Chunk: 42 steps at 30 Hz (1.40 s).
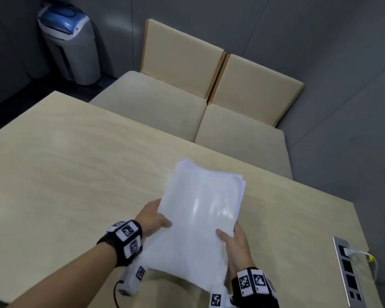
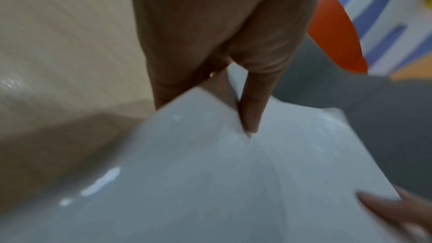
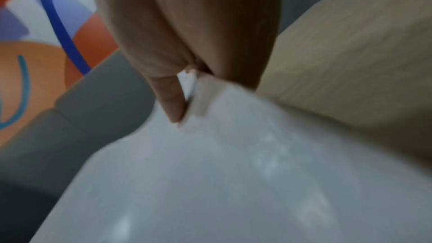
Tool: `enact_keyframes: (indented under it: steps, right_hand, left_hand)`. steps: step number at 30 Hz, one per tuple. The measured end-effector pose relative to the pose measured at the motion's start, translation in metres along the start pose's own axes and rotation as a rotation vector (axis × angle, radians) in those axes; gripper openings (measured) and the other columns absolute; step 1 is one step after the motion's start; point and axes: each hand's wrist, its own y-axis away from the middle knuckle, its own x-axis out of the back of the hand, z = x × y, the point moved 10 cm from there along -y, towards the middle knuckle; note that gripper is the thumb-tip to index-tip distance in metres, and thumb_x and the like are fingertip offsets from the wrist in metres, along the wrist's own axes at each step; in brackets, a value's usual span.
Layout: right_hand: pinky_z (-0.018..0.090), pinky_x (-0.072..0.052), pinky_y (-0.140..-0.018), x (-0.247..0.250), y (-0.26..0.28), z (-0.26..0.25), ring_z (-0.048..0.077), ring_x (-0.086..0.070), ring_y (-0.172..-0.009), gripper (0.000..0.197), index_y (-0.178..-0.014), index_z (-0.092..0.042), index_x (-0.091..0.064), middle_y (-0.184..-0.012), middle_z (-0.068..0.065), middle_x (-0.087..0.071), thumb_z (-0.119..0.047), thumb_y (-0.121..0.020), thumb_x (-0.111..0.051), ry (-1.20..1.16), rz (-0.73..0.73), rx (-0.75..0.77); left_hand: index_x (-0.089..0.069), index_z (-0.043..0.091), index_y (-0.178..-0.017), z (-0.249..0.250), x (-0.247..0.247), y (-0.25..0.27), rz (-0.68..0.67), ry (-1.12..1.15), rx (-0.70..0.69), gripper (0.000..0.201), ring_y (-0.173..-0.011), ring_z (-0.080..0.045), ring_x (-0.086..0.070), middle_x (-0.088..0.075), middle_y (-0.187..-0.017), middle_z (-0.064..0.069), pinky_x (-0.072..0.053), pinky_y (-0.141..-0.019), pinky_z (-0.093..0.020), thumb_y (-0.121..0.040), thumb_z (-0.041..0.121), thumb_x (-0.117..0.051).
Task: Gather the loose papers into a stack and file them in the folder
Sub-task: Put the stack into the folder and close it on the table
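Papers [image 1: 200, 210] in their glossy folder, both hands' fingers [image 1: 162, 222] pinching the near corners — square those fanned far edges against the surface [image 1: 76, 163].

My head camera looks down over the table [image 1: 76, 165]; both wrist cameras sit close, sharing the glossy folder [image 1: 198, 218].

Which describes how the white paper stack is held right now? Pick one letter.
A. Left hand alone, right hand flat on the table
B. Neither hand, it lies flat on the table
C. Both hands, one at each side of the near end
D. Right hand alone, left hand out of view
C: the left hand and right hand each grip a side of the paper stack, thumbs on top, above the table.
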Motion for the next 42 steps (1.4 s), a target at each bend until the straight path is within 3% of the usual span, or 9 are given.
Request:
enact_keyframes:
  steps: [4, 8, 11, 15, 18, 24, 27, 36, 42]
  right_hand:
    - [0.032, -0.059, -0.074, 0.011, 0.009, -0.054, 0.031, -0.075, -0.089, 0.021, -0.107, -0.002, -0.067, -0.096, 0.013, -0.08, 0.008, -0.089, -0.061, -0.135, -0.02, 0.194]
    - [0.039, -0.045, -0.092, 0.015, 0.012, -0.089, 0.02, -0.065, -0.092, 0.008, -0.091, -0.015, -0.072, -0.097, 0.004, -0.072, -0.021, -0.086, -0.073, -0.025, 0.019, 0.36]
    - [0.036, -0.045, -0.088, 0.003, 0.014, -0.106, 0.01, -0.065, -0.09, 0.019, -0.094, -0.016, -0.066, -0.096, 0.004, -0.07, -0.016, -0.081, -0.079, 0.061, -0.015, 0.444]
    - [0.033, -0.047, -0.103, -0.01, 0.01, -0.12, 0.018, -0.062, -0.12, 0.057, -0.132, -0.021, -0.053, -0.13, 0.006, -0.063, 0.004, -0.085, -0.072, 0.104, -0.073, 0.554]
    - [0.028, -0.053, -0.097, -0.014, -0.005, -0.12, 0.022, -0.064, -0.119, 0.061, -0.14, -0.011, -0.048, -0.13, 0.011, -0.064, 0.004, -0.085, -0.071, 0.06, -0.107, 0.502]
    - [0.015, -0.053, -0.077, -0.023, -0.038, -0.102, 0.024, -0.068, -0.107, 0.046, -0.126, -0.005, -0.057, -0.111, 0.008, -0.073, 0.01, -0.084, -0.066, 0.153, -0.111, 0.342]
    - [0.011, -0.048, -0.068, -0.029, -0.038, -0.097, 0.01, -0.064, -0.093, 0.03, -0.11, -0.013, -0.059, -0.098, -0.006, -0.069, 0.007, -0.089, -0.062, 0.141, -0.089, 0.286]
    - [0.011, -0.055, -0.068, -0.018, -0.04, -0.084, 0.011, -0.075, -0.093, 0.011, -0.097, -0.013, -0.069, -0.095, -0.001, -0.078, -0.009, -0.097, -0.059, 0.062, -0.032, 0.319]
    - [0.043, -0.059, -0.086, -0.042, -0.056, -0.09, 0.027, -0.077, -0.093, 0.015, -0.106, -0.014, -0.072, -0.101, 0.006, -0.081, -0.011, -0.097, -0.06, -0.026, -0.062, 0.236]
  left_hand:
    - [-0.071, 0.004, -0.103, 0.056, 0.026, 0.028, 0.033, 0.294, -0.207, 0.054, -0.091, -0.036, -0.072, -0.078, -0.099, -0.012, -0.057, -0.079, -0.042, -0.05, -0.002, -0.078]
    - [-0.069, 0.016, -0.091, 0.113, 0.038, 0.051, 0.047, 0.182, -0.462, 0.04, -0.072, -0.001, -0.068, -0.075, -0.076, 0.015, -0.051, -0.061, -0.011, -0.064, -0.012, -0.081]
    - [-0.07, 0.016, -0.096, 0.116, 0.054, 0.048, 0.097, 0.226, -0.499, 0.042, -0.076, 0.0, -0.069, -0.078, -0.085, 0.012, -0.053, -0.064, -0.011, -0.064, -0.008, -0.084]
    - [-0.073, 0.011, -0.103, 0.105, 0.065, 0.034, 0.119, 0.321, -0.476, 0.046, -0.09, -0.017, -0.072, -0.078, -0.104, -0.01, -0.057, -0.08, -0.032, -0.058, 0.001, -0.081]
    - [-0.069, 0.01, -0.11, 0.108, 0.054, 0.026, 0.084, 0.354, -0.476, 0.052, -0.091, -0.014, -0.07, -0.077, -0.101, -0.002, -0.057, -0.082, -0.029, -0.061, 0.001, -0.083]
    - [-0.072, 0.016, -0.101, 0.113, 0.051, 0.007, 0.057, 0.292, -0.428, 0.039, -0.099, -0.021, -0.068, -0.073, -0.115, -0.017, -0.052, -0.095, -0.041, -0.069, -0.004, -0.084]
    - [-0.073, 0.012, -0.105, 0.109, 0.048, 0.001, 0.044, 0.287, -0.398, 0.043, -0.098, -0.025, -0.07, -0.073, -0.114, -0.021, -0.053, -0.095, -0.043, -0.066, 0.001, -0.086]
    - [-0.067, 0.0, -0.115, 0.077, 0.054, -0.016, 0.115, 0.39, -0.338, 0.048, -0.098, -0.025, -0.073, -0.076, -0.109, -0.012, -0.062, -0.075, -0.026, -0.071, 0.007, -0.085]
    - [-0.065, 0.007, -0.121, 0.032, 0.055, -0.011, 0.004, 0.344, -0.133, 0.034, -0.093, -0.022, -0.074, -0.075, -0.115, -0.012, -0.058, -0.066, -0.024, -0.091, 0.023, -0.068]
